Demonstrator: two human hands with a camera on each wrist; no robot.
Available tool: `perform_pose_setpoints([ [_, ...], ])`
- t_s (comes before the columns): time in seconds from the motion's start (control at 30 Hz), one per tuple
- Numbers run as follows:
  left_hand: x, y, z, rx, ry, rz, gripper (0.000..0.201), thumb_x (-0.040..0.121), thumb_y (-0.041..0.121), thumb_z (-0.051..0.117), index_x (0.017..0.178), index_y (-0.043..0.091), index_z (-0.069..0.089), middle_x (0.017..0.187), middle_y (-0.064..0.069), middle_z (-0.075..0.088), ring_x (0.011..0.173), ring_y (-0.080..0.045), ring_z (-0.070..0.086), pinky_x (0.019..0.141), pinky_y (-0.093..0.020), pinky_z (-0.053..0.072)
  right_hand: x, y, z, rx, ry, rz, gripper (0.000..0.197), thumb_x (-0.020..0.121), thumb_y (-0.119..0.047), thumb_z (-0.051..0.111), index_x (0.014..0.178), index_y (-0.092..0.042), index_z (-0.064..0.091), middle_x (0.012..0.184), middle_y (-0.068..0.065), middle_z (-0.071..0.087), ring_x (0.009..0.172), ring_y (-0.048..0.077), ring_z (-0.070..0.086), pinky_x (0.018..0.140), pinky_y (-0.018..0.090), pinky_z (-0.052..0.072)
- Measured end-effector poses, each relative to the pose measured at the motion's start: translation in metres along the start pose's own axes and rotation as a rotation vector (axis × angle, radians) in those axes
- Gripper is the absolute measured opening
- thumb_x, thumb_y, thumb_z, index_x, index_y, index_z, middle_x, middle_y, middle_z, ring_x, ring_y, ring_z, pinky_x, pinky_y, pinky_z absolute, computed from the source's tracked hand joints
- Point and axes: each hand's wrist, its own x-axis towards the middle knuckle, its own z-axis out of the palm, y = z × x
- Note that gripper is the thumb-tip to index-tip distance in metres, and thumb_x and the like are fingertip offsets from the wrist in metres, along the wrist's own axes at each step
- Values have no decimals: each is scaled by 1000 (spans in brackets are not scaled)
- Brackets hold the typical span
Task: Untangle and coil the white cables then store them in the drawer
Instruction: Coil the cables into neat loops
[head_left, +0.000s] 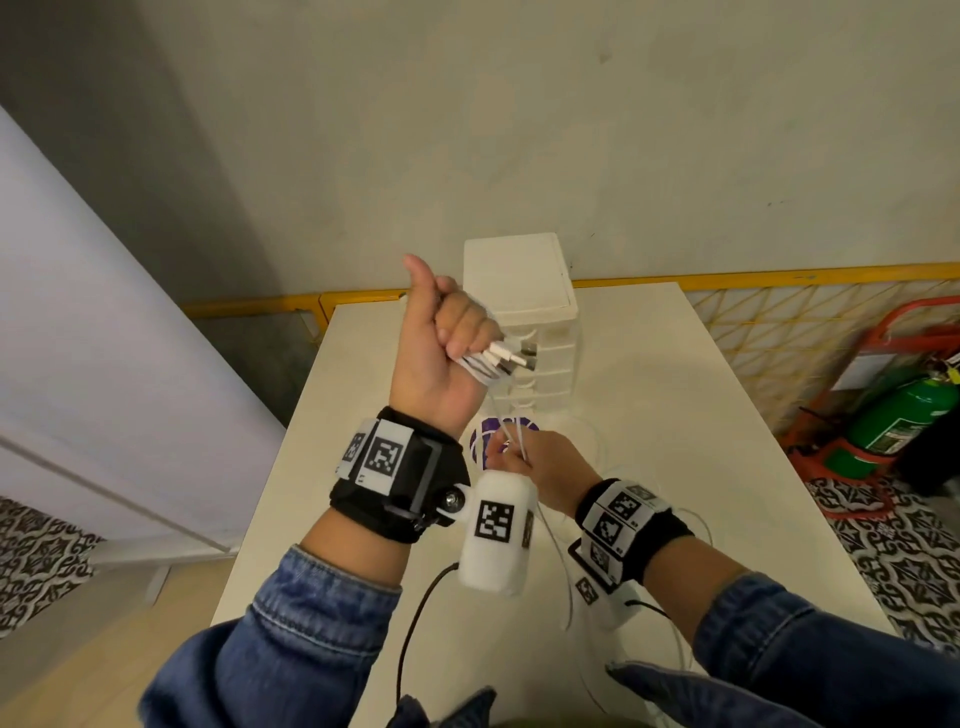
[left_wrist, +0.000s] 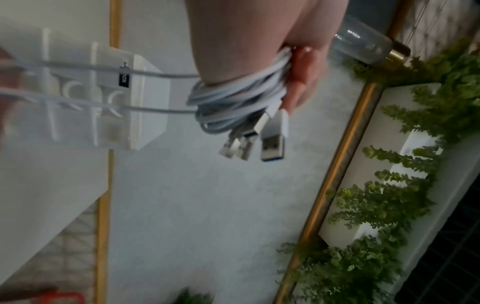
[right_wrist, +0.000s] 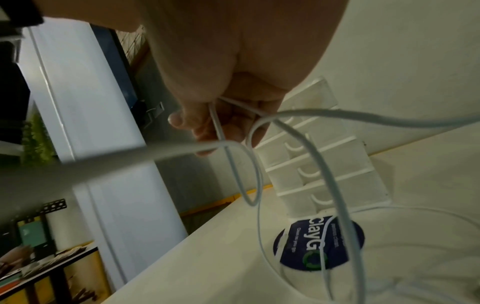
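My left hand (head_left: 447, 332) is raised above the table, thumb up, fingers curled round a coil of white cables (left_wrist: 233, 102) wound about the fingers. Several USB plugs (head_left: 511, 358) stick out to the right of the fist. Two white strands (head_left: 506, 431) run down from the coil to my right hand (head_left: 524, 457), which pinches them lower down, above the table. In the right wrist view the loose cable (right_wrist: 298, 144) loops below the fingers (right_wrist: 207, 127) toward the table. The white drawer tower (head_left: 519, 291) stands behind both hands, drawers closed.
A round purple sticker (head_left: 483, 441) lies on the white table (head_left: 675, 389) under my right hand. More loose white cable (head_left: 691, 639) trails over the table's near right side. A green fire extinguisher (head_left: 893, 421) stands on the floor at the right. A yellow rail (head_left: 753, 275) runs behind the table.
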Motion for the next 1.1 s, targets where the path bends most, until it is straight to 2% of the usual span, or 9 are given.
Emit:
perform_pose_setpoints([
  [0.17, 11, 3, -8, 404, 358, 348, 32, 98, 40, 40, 78, 16, 48, 45, 8, 32, 41, -7, 33, 45, -19, 32, -8, -14, 3, -276, -201, -67, 27, 90, -16, 50, 115, -7, 52, 97, 17, 69, 91, 29, 63, 84, 34, 48],
  [0.27, 13, 6, -27, 941, 410, 487, 18, 98, 24, 47, 84, 14, 48, 52, 5, 44, 45, -8, 42, 46, -22, 37, -10, -23, 3, -341, -237, -174, 31, 88, -24, 56, 111, -4, 52, 89, 17, 67, 85, 33, 60, 71, 33, 42],
  [0.33, 11, 9, -43, 1298, 341, 460, 15, 95, 24, 51, 104, 12, 49, 59, 2, 52, 50, -8, 49, 52, -24, 43, -9, -25, -2, -284, -207, -193, 33, 85, -36, 61, 106, -12, 53, 69, 2, 62, 67, 22, 56, 59, 26, 39],
  [0.47, 4, 18, -66, 1784, 130, 162, 25, 90, 37, 57, 106, 19, 50, 68, -3, 54, 59, -13, 51, 63, -30, 46, -3, -10, -26, -226, -3, -251, 21, 90, -37, 53, 96, -18, 61, 80, 1, 70, 73, 21, 61, 62, 27, 37],
  [0.63, -7, 6, -70, 1903, -32, -258, 23, 94, 39, 49, 80, 22, 54, 56, -8, 52, 42, -17, 49, 42, -34, 47, 4, -2, -46, -285, 149, -436, 32, 91, -40, 44, 89, -19, 68, 79, -2, 71, 69, 11, 57, 63, 20, 29],
  [0.83, 0, -2, -73, 1847, 4, -230, 46, 97, 42, 40, 66, 9, 49, 50, -3, 47, 33, -2, 41, 54, -29, 38, 2, 4, -50, -258, 295, -485, 29, 89, -36, 47, 94, -21, 71, 67, -5, 61, 65, 9, 45, 67, 25, 30],
  [0.93, -8, -6, -70, 1906, -35, -391, 65, 95, 55, 33, 54, 6, 48, 42, -4, 46, 29, -5, 40, 48, -24, 41, 3, 3, -54, -316, 300, -504, 22, 86, -35, 51, 90, -27, 72, 61, -16, 41, 59, 4, 35, 67, 28, 34],
  [1.03, -18, -10, -68, 1710, -135, -615, 71, 81, 69, 45, 64, 1, 50, 47, -11, 42, 35, -16, 38, 42, -20, 37, 3, 0, -66, -299, 338, -480, 20, 80, -40, 53, 81, -29, 69, 63, -17, 55, 64, 7, 46, 75, 32, 34],
  [1.1, -23, -10, -65, 1599, -182, -678, 52, 81, 53, 61, 72, 3, 51, 44, -8, 39, 34, -14, 33, 38, -19, 31, 5, 0, -74, -298, 354, -444, 22, 75, -46, 54, 78, -28, 67, 73, -12, 68, 67, 5, 53, 77, 27, 28],
])
